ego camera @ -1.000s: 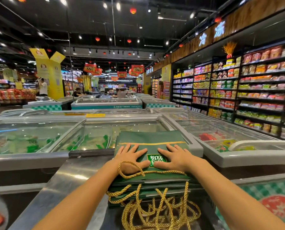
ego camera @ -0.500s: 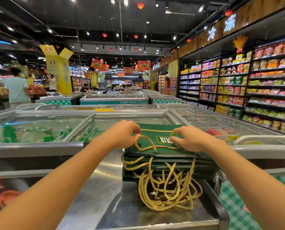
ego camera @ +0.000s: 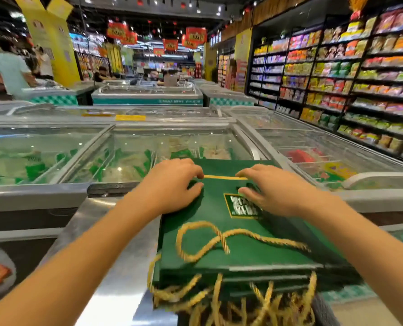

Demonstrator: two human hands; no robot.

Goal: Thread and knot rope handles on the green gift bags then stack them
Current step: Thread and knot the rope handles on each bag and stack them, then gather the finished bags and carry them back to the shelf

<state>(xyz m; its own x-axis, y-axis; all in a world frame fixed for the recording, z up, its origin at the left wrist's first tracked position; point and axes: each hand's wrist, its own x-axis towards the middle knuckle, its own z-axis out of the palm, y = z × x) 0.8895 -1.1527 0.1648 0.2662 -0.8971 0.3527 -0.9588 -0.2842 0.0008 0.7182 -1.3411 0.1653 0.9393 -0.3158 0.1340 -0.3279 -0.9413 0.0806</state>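
Top green gift bag (ego camera: pixel 238 252): lying flat on the stack of green bags (ego camera: pixel 221 282), directly in front of me. One gold rope handle (ego camera: pixel 203 241) lies in a loop with a crossing on its face, clear of both my hands. A white-lettered label (ego camera: pixel 239 205) sits near the bag's middle and a gold stripe (ego camera: pixel 221 177) runs across its far end.

Left hand (ego camera: pixel 172 184): resting on the bag's far left part, fingers bent, tips at the stripe, thumb on the green face. Right hand (ego camera: pixel 273 189): on the far right part, fingers bent likewise, partly covering the label. The frame is blurred, so I cannot tell whether either hand pinches the paper or only presses on it.

Below the near edge of the stack, a tangle of loose rope handles (ego camera: pixel 261 304) hangs toward me.

The stack sits on a steel counter (ego camera: pixel 116 267). Beyond it are glass-lidded freezer chests (ego camera: pixel 134 149). Stocked shelves (ego camera: pixel 360 78) line the right side. A person (ego camera: pixel 10 69) stands far off on the left.
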